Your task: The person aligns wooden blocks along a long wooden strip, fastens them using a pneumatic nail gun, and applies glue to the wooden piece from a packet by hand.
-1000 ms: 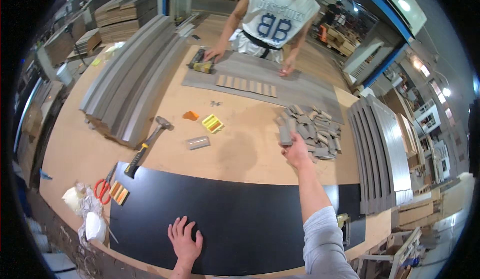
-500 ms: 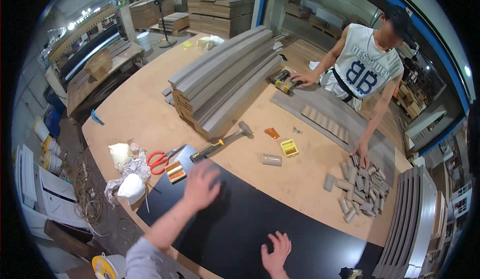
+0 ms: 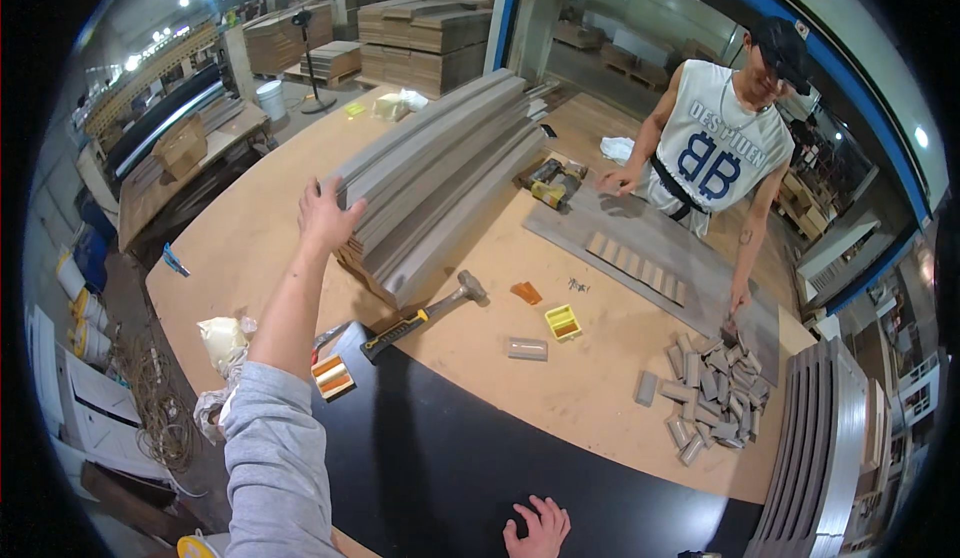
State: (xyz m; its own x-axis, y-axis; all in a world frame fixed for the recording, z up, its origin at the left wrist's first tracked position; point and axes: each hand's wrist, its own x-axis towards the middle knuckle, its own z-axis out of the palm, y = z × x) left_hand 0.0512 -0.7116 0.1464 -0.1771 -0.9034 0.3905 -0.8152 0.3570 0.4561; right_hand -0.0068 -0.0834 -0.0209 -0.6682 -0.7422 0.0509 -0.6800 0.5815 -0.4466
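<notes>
My left arm is stretched out to the near end of a stack of long grey boards. There my left hand has its fingers apart at the corner of the top board; whether it presses on the board I cannot make out. At the bottom edge, my right hand is over a black panel, fingers spread, nothing in it. A hammer with a black and yellow handle lies between the stack and the panel. Beside it is a small box with orange pieces. Red-handled scissors are mostly hidden behind my forearm.
Across the table a co-worker reaches to a pile of small grey blocks beside a grey panel. A power tool lies near the stack. A yellow box sits mid-table. Curved grey boards stand at right.
My left hand has moved forward and left, from above the black panel to the stack's near end. The right hand has shifted slightly down. The co-worker's hand has lifted off the power tool.
</notes>
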